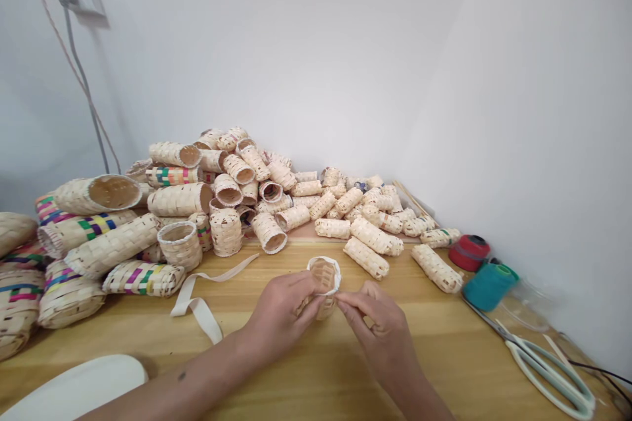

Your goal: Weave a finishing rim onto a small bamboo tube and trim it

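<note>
A small woven cylindrical basket stands near the middle of the table, its mouth tilted toward me. A white strip runs around its rim. My left hand is closed on the basket's left side, fingers and thumb at the rim. At the right of the rim, my right hand is closed in a pinch. Whatever lies between its fingertips is too small to make out. A loose white ribbon curls on the table to the left of my left hand.
Woven baskets are heaped at the left and back, with narrower woven tubes at the back right. On the right lie red thread, teal thread and scissors. A white rounded object sits at front left.
</note>
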A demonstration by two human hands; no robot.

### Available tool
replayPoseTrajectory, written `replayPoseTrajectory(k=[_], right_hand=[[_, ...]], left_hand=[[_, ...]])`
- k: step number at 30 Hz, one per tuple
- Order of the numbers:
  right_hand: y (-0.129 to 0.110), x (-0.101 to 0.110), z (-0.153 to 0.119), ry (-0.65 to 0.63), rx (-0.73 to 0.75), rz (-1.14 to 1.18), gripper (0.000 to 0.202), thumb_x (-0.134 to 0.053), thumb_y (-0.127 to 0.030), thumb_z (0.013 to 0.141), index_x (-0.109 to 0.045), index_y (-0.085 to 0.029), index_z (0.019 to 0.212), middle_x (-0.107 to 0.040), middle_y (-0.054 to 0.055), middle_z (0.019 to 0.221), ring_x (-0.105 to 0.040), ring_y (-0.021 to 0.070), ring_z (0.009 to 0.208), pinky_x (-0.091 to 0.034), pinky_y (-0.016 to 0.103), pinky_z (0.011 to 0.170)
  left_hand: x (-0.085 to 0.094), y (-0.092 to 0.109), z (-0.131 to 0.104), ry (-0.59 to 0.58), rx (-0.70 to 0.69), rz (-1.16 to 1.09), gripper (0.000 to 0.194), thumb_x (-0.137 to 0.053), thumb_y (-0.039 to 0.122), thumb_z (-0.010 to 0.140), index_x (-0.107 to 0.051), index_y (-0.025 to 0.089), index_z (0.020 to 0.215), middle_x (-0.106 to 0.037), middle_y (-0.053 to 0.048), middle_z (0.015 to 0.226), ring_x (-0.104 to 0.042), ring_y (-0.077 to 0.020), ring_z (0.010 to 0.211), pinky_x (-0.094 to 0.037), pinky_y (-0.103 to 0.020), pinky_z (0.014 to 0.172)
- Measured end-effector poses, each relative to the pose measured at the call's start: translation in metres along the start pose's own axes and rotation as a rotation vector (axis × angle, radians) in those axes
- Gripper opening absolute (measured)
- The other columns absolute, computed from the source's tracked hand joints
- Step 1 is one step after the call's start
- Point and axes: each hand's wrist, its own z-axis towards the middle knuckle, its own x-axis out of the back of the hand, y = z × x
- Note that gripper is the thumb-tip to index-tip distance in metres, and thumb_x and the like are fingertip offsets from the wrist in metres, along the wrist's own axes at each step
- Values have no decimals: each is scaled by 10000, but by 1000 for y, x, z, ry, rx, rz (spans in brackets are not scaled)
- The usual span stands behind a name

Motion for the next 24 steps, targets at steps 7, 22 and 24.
replayPoseTrajectory(k=[7, 22, 24], right_hand=[[-2, -3, -1, -12, -62, 20, 181, -530, -247, 921, -689, -209, 843, -518, -9, 646, -513, 148, 602, -389, 257, 548], [1, -3, -2, -40, -106, 52, 160, -549, -233, 908, -702, -227, 863, -578, -4, 654, -511, 154, 614, -391, 257, 577], [1, -3, -2, -39, -108, 51, 161, -548, -232, 905, -703, -226, 865, -583, -4, 659, -513, 152, 613, -394, 254, 579]], left_hand=[[-1, 4, 1, 13, 67, -4, 146, -524, 133, 862, -654, 164, 803, -642, -16, 697, -548, -128, 625, -390, -210, 598], [-1, 4, 4, 34, 146, -119, 124, -581, 126, 827, -693, 174, 803, -640, 16, 653, -516, -105, 566, -372, -190, 558], [-1, 4, 4, 37, 138, -107, 125, -577, 122, 829, -687, 173, 797, -634, 17, 645, -515, -103, 561, -369, -187, 548]])
